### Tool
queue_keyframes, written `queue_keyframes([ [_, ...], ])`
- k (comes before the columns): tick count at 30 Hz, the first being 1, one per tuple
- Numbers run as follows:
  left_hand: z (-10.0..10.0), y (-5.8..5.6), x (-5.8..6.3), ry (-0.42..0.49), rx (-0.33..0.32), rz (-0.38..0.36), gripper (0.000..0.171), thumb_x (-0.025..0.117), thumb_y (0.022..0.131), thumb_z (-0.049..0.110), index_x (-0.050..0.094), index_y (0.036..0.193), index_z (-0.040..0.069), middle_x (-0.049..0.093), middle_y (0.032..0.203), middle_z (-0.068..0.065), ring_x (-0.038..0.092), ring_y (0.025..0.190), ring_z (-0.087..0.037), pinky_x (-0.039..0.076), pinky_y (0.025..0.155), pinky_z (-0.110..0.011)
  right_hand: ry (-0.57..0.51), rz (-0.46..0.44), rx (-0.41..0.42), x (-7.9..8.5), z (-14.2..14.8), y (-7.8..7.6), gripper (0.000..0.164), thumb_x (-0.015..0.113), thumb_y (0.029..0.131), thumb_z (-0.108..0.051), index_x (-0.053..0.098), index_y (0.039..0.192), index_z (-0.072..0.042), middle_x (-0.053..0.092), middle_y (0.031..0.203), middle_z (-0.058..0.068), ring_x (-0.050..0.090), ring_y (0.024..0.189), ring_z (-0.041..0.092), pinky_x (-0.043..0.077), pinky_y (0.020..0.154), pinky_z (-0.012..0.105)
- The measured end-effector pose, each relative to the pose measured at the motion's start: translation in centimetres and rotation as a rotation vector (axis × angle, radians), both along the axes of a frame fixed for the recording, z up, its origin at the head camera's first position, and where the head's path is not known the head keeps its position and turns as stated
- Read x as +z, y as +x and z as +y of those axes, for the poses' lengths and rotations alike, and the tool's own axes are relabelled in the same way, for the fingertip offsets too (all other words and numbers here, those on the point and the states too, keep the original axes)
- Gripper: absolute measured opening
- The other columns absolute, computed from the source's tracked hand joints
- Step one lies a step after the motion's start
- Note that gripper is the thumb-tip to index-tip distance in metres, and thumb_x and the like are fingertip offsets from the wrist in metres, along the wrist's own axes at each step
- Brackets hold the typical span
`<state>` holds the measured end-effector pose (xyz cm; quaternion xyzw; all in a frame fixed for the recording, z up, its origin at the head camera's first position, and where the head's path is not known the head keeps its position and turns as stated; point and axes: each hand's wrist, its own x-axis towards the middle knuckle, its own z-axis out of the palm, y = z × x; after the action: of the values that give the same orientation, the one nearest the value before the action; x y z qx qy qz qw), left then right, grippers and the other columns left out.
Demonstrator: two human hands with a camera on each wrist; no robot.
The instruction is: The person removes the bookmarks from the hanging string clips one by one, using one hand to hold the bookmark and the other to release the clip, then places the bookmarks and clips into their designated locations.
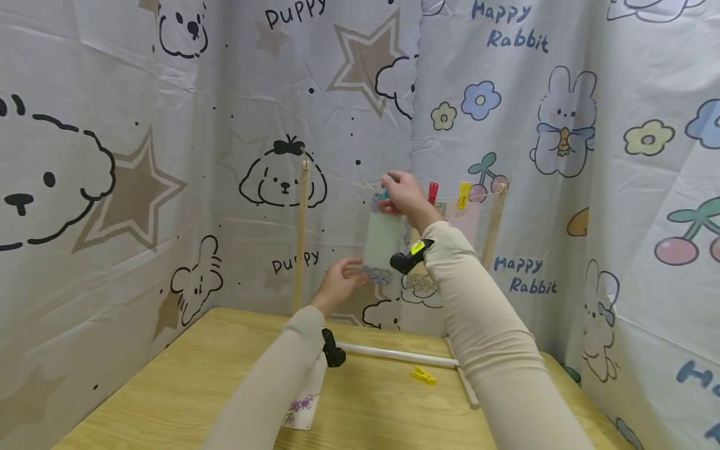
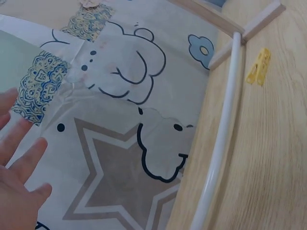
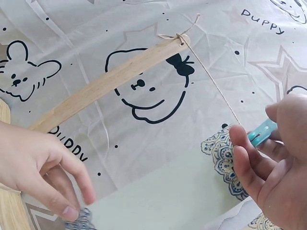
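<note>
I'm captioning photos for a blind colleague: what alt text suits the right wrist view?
A right hand pinches a teal clothespin at one patterned end of a pale green card, while the left hand has fingertips at the other end. A string runs from a wooden post toward the clothespin, before a puppy-print curtain.

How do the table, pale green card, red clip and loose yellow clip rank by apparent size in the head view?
1. Table
2. Pale green card
3. Red clip and loose yellow clip: too alike to rank
</note>
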<state>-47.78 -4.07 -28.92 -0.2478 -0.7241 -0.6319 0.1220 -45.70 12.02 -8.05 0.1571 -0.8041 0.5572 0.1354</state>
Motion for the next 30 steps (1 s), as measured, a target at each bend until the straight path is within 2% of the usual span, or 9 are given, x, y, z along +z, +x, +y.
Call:
queue_keyframes([
  [2,-0.1,-0.2,0.2,-0.003,0.030,-0.001,0.034,0.068,0.102,0.011,0.062,0.133,-0.002,0.069,0.121,-0.019,0.066,0.113,-0.036,0.053,0.095,-0.050,-0.002,0.012,0.008,0.0,-0.2,-0.1,0.046,0.043,0.113,-0.027,0.047,0.151,-0.002,0.053,0.139,0.017,0.064,0.069,0.011,0.051,0.057,0.019],
  [5,-0.4,-0.3,0.3,-0.012,0.062,0.012,0.025,0.067,0.101,0.009,0.066,0.123,-0.004,0.069,0.114,-0.018,0.065,0.109,-0.037,0.053,0.093,-0.049,-0.012,0.018,0.026,-0.1,-0.3,-0.2,0.043,0.043,0.113,-0.027,0.049,0.146,-0.002,0.054,0.133,0.017,0.064,0.068,0.011,0.051,0.057,0.019],
  [9,-0.8,0.1,0.4,-0.029,0.042,0.017,0.015,0.063,0.103,0.006,0.065,0.113,-0.005,0.069,0.110,-0.017,0.065,0.104,-0.032,0.053,0.088,-0.042,-0.040,-0.023,0.043,-0.4,0.2,-0.3,0.046,0.045,0.113,-0.029,0.044,0.153,-0.006,0.056,0.139,0.016,0.066,0.069,0.011,0.052,0.058,0.021],
  [11,-0.9,0.2,0.3,-0.027,0.025,0.016,0.011,0.061,0.104,0.005,0.063,0.110,-0.004,0.069,0.101,-0.014,0.066,0.089,-0.025,0.053,0.076,-0.035,-0.052,-0.050,0.057,-0.5,0.5,-0.2,0.048,0.046,0.112,-0.029,0.042,0.154,-0.007,0.055,0.142,0.016,0.066,0.069,0.012,0.052,0.058,0.021],
  [14,-1.0,0.2,0.2,-0.016,-0.001,0.015,0.007,0.059,0.106,0.004,0.060,0.108,-0.002,0.061,0.075,-0.006,0.053,0.059,-0.015,0.042,0.053,-0.025,-0.071,-0.076,0.085,-0.4,0.9,-0.2,0.048,0.047,0.112,-0.030,0.041,0.155,-0.009,0.055,0.142,0.016,0.066,0.070,0.012,0.052,0.059,0.021],
  [17,-1.0,0.1,0.2,-0.014,-0.041,0.012,0.008,0.058,0.106,0.005,0.059,0.111,-0.001,0.047,0.058,-0.002,0.039,0.044,-0.011,0.029,0.043,-0.025,-0.067,-0.094,0.108,-0.1,1.3,-0.2,0.050,0.049,0.111,-0.032,0.041,0.156,-0.010,0.055,0.138,0.014,0.065,0.074,0.013,0.053,0.061,0.021],
  [21,-0.8,-0.1,0.5,-0.016,-0.084,0.006,0.011,0.057,0.107,0.004,0.058,0.115,-0.002,0.044,0.053,-0.002,0.042,0.041,-0.012,0.029,0.046,-0.028,-0.058,-0.098,0.130,0.3,2.0,-0.2,0.050,0.050,0.111,-0.034,0.043,0.155,-0.012,0.055,0.134,0.012,0.066,0.079,0.015,0.054,0.064,0.023],
  [25,-0.7,0.0,0.5,-0.021,-0.081,0.000,0.011,0.056,0.107,0.003,0.058,0.116,-0.003,0.043,0.052,-0.001,0.041,0.040,-0.011,0.029,0.047,-0.028,-0.044,-0.089,0.148,0.3,2.3,-0.1,0.050,0.050,0.110,-0.036,0.045,0.154,-0.013,0.058,0.136,0.011,0.068,0.084,0.017,0.056,0.067,0.024],
  [30,-0.7,0.1,0.2,0.011,-0.106,-0.010,0.012,0.055,0.106,0.001,0.058,0.117,-0.005,0.049,0.057,-0.002,0.043,0.041,-0.012,0.031,0.047,-0.026,-0.074,-0.093,0.185,0.1,2.5,-0.3,0.050,0.051,0.110,-0.033,0.044,0.154,-0.010,0.058,0.144,0.016,0.071,0.076,0.014,0.056,0.061,0.022],
])
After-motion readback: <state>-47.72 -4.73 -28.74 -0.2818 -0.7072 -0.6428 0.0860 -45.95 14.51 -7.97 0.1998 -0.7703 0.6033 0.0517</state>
